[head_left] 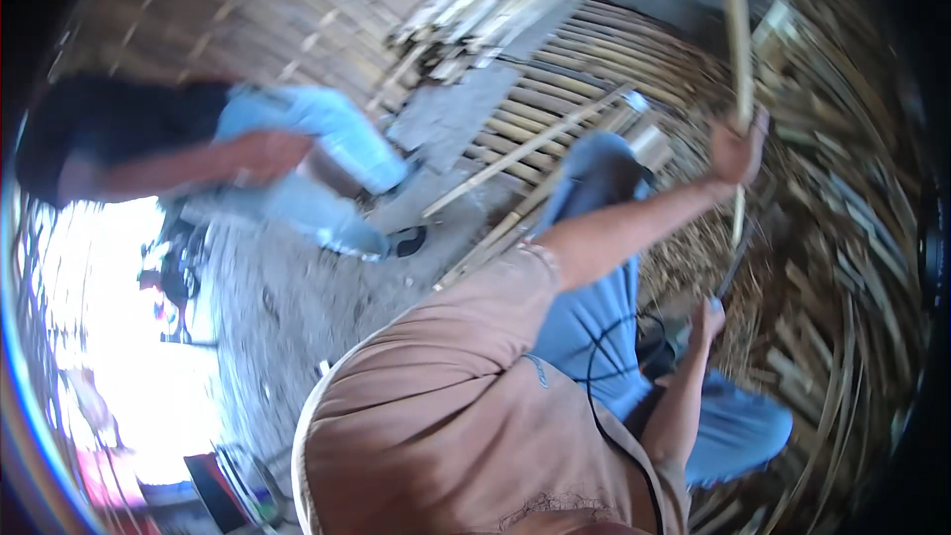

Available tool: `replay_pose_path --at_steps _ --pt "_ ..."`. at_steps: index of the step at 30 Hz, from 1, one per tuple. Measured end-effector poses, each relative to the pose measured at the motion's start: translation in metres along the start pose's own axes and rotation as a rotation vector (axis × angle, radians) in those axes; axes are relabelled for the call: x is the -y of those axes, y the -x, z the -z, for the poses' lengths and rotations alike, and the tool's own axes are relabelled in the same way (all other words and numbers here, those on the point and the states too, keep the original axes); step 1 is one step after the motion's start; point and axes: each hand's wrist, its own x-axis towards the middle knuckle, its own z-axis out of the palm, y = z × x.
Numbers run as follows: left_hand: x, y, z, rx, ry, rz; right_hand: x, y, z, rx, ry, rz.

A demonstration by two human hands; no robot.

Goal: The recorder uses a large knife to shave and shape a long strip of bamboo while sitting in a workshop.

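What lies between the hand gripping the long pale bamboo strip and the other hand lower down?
Head view: loose straw-like shavings and a dark blade lie between them.

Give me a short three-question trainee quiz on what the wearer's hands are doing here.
1. True or false: the left hand grips a long bamboo strip.
2. What does the right hand hold? A) a dark-bladed tool B) a cup C) a rope
3. Fill in: a second person crouches on the picture's ____ side.
Key: 1 true; 2 A; 3 left.
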Motion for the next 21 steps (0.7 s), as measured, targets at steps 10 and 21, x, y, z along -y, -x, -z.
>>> replay_pose_path --at_steps 10,21 --pt "-0.009 0.0 0.024 0.414 0.037 0.062 -0.05 -0.041 -0.016 0.006 0.168 0.105" --pt "0.03 -0.022 0.035 0.465 0.524 0.282 0.074 0.05 0.002 -0.181 0.188 0.081"
